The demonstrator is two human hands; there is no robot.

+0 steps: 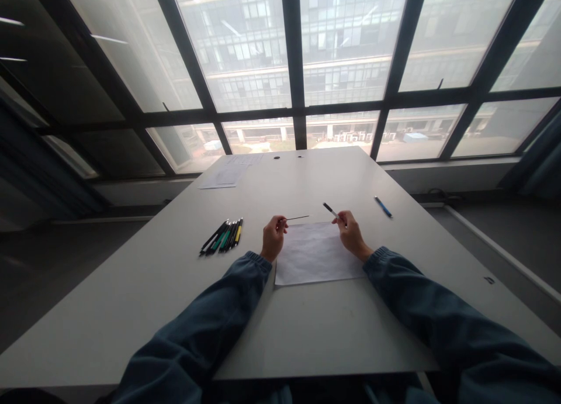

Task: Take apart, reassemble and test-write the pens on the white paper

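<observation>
My left hand (274, 237) is closed in a pinch on a thin dark refill rod (297, 218) that points right, just above the table. My right hand (349, 233) is closed on a black and silver pen body (331, 210), its tip aimed up and left toward the rod. The two pieces are a short gap apart. Both hands hover over the far edge of a white sheet of paper (313, 255) lying flat in front of me. Both arms wear blue sleeves.
Several pens (223, 237) in black, green and yellow lie bunched to the left of the paper. A blue pen (383, 207) lies alone to the right. More papers (228, 173) rest at the far left of the grey table (175, 310). Large windows stand beyond.
</observation>
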